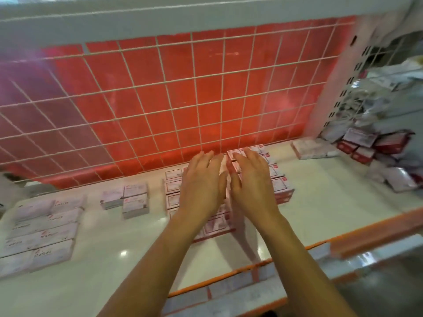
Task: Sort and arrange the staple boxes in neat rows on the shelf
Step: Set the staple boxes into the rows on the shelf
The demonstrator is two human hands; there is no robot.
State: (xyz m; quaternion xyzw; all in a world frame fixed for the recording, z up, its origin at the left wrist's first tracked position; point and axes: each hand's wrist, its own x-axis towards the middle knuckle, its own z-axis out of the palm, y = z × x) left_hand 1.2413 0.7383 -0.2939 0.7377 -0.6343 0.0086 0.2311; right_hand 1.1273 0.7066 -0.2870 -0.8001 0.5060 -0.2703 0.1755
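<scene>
Well, starting at my far left on the white shelf [137, 259], the long white boxes [41, 229] lie flat in a stacked column, the word "STAPLES" just readable on some lids. Beside them to the right, and well apart from anything else, sits a small cluster of staple boxes [129, 199], three or four short packs pushed together.

Further right comes the red-trimmed block of staple boxes [280, 185], laid in close rows from the back mesh towards the front edge. My left hand [203, 186] is stretched out palm down above the left half of that block, fingers straight and slightly spread. My right hand [254, 184] lies just beside it in the same flat pose above the right half, thumb close to my left hand. Neither hand holds anything. The picture is blurred, so I cannot tell whether my palms press on the lids or hover just over them.

Behind everything, the white wire grid [183, 99] stands upright with a red panel behind it. To the right of the block, near the back, a single flat pack [314, 150] lies alone at an angle. At the far right a loose heap of red and white boxes [375, 145] is tumbled together, unsorted. An orange strip [370, 232] runs along the shelf's front edge.
</scene>
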